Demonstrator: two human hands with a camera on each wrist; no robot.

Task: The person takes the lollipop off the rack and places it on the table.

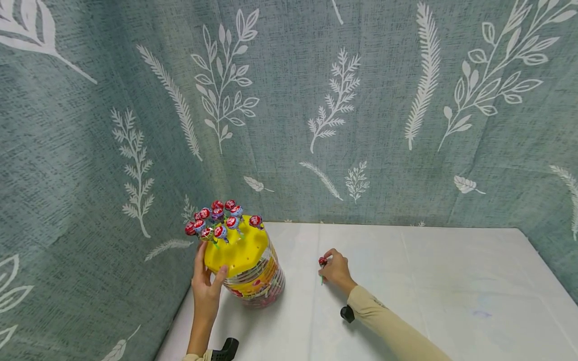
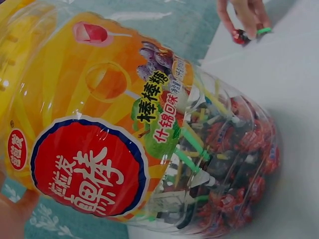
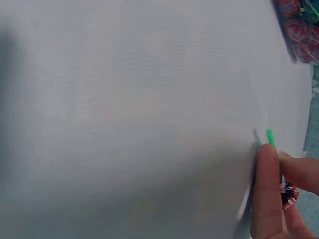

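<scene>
A clear plastic lollipop jar (image 1: 259, 281) with a yellow lid (image 1: 241, 253) stands tilted at the left of the table. Several wrapped lollipops (image 1: 218, 214) stick up out of holes in the lid. My left hand (image 1: 207, 286) grips the jar at the lid's near left edge, thumb toward the front. In the left wrist view the orange label (image 2: 107, 79) fills the middle, and more lollipops (image 2: 234, 164) show through the wall below it. To the right of the jar, my right hand (image 1: 336, 269) pinches a single lollipop (image 1: 322, 261) with a red wrapper and green stick, low over the table.
A white cloth covers the table (image 1: 429, 291), running out to the right. Behind and at the left hangs a grey-green curtain (image 1: 289, 100) with white leaf prints, close to the jar's left side. Black wrist cameras (image 1: 346, 314) sit on both forearms.
</scene>
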